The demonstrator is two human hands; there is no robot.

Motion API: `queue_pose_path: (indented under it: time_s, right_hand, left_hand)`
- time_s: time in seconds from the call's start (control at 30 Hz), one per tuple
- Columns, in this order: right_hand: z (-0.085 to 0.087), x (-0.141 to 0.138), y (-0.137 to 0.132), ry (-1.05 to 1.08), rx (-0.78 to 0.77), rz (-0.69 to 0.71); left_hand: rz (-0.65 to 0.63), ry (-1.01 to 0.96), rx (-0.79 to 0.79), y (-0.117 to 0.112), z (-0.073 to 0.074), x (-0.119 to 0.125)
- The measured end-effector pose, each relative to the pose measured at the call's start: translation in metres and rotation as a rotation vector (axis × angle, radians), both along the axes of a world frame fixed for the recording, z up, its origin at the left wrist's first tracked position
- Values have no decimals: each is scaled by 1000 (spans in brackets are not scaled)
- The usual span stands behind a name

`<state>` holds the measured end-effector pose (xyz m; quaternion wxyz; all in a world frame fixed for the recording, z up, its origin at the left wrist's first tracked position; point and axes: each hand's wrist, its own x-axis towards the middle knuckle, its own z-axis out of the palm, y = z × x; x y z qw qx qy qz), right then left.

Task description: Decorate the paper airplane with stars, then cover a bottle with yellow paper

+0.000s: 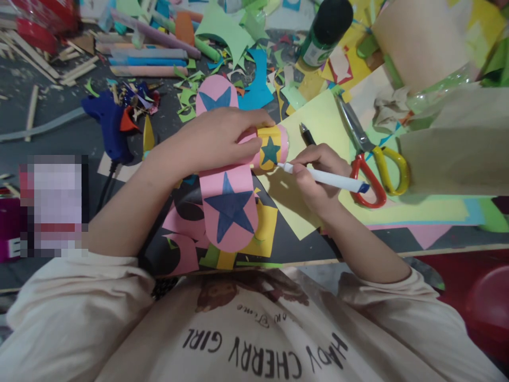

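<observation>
A pink paper piece [228, 209] with rounded ends and dark blue stars drawn on it lies across the table's near part. My left hand [222, 135] rests over its middle, fingers closed on a short pink section that sticks out to the right. Around that section runs a yellow paper band [263, 140] bearing a dark green-blue star [271, 152]. In my right hand [320, 178] is a white marker [334, 178] with a blue end, its tip at the band's lower right edge. My left palm hides the centre of the pink piece.
Red-and-yellow scissors [368, 151] lie right of my right hand on yellow paper [318, 114], near a black pen [307, 133]. A blue glue gun [111, 124] is at left. Markers [149, 54], paper scraps [225, 32], a glue stick [328, 32] and a beige roll [421, 40] crowd the back.
</observation>
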<state>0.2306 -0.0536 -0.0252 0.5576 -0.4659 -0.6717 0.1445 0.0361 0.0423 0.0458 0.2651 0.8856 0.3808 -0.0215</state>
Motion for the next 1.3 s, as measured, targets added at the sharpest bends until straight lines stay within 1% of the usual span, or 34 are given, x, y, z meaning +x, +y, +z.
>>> queue_pose_path:
  time_s: [0.3, 0.5, 0.7, 0.87, 1.03, 1.13, 1.3]
  right_hand:
    - [-2, 0, 0, 47, -6, 32]
    - [-2, 0, -1, 29, -43, -8]
    - [-1, 0, 0, 24, -14, 5]
    - [-1, -1, 0, 50, 6, -10]
    - [0, -1, 1, 72, 1, 39]
    - [2, -1, 1, 85, 25, 56]
    - [3, 0, 1, 30, 12, 20]
  left_hand:
    - [4, -15, -19, 0, 1, 0]
    - [3, 7, -11, 0, 1, 0]
    - [9, 10, -10, 0, -1, 1]
    - [9, -5, -33, 0, 1, 1]
    - [8, -21, -24, 0, 0, 1]
    - [7, -12, -30, 0, 0, 1]
    - [-13, -2, -17, 0, 1, 0]
